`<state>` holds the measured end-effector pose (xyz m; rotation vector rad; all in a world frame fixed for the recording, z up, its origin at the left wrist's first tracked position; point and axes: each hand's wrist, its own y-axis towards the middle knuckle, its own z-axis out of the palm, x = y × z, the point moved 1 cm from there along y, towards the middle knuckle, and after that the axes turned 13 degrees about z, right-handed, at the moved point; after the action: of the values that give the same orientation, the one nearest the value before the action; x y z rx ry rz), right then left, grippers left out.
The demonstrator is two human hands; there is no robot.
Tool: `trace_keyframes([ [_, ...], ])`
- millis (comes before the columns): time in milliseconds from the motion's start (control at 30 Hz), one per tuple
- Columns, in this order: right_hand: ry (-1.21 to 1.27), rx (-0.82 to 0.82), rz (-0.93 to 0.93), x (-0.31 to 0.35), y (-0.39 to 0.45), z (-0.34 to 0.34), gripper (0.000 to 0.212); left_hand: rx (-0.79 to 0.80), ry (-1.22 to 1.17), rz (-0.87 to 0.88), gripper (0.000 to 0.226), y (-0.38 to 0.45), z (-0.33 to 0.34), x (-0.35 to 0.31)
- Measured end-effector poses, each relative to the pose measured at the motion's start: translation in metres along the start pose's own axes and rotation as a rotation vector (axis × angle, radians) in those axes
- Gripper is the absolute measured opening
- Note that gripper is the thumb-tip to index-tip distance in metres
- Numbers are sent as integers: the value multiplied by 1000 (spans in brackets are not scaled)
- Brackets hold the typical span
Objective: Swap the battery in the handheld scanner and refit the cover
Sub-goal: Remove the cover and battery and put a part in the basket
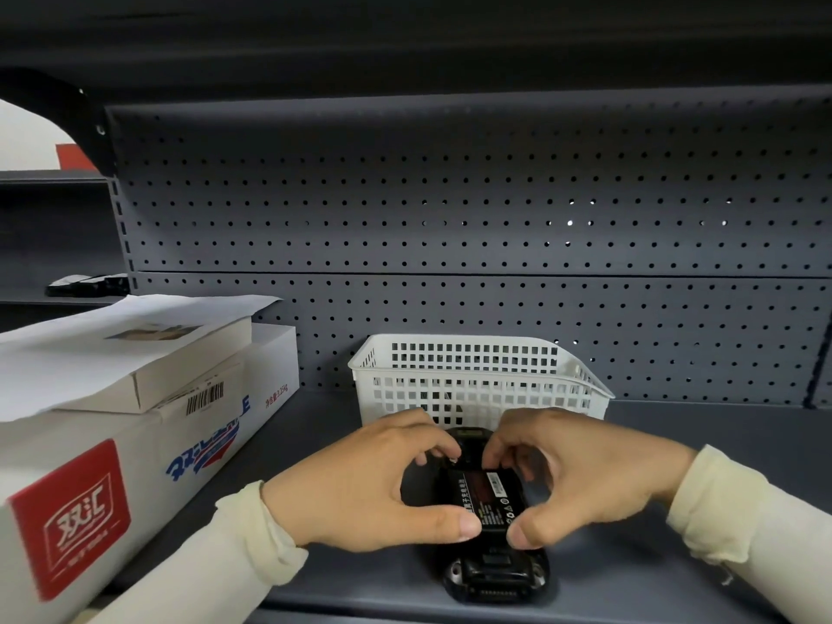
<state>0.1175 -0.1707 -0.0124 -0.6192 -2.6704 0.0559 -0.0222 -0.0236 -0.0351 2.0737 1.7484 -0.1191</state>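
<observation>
A black handheld scanner [495, 574] lies face down on the grey shelf, its back open. A black battery [493, 497] with a red and white label sits in the scanner's back. My left hand [364, 488] grips the battery's left side, thumb at its near corner and fingertips at its far end. My right hand [585, 475] mirrors it on the right side, thumb at the near corner, fingers at the far end. I see no loose cover.
A white plastic basket [477, 380] stands just behind the scanner against the pegboard back wall [450, 218]. Stacked white cardboard boxes [112, 421] fill the shelf on the left. Small black items [85, 283] lie on a far shelf at left.
</observation>
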Motion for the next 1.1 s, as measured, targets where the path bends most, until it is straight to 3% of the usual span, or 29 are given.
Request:
trace_keyframes([
  [300, 105, -29, -21, -6, -1, 1, 62, 51, -58, -24, 78, 5, 0, -2],
  [667, 109, -145, -33, 0, -4, -14, 62, -27, -51, -32, 81, 13, -10, -4],
  [1100, 229, -216, -125, 7, 5, -31, 56, -158, -31, -31, 70, 20, -35, -2],
])
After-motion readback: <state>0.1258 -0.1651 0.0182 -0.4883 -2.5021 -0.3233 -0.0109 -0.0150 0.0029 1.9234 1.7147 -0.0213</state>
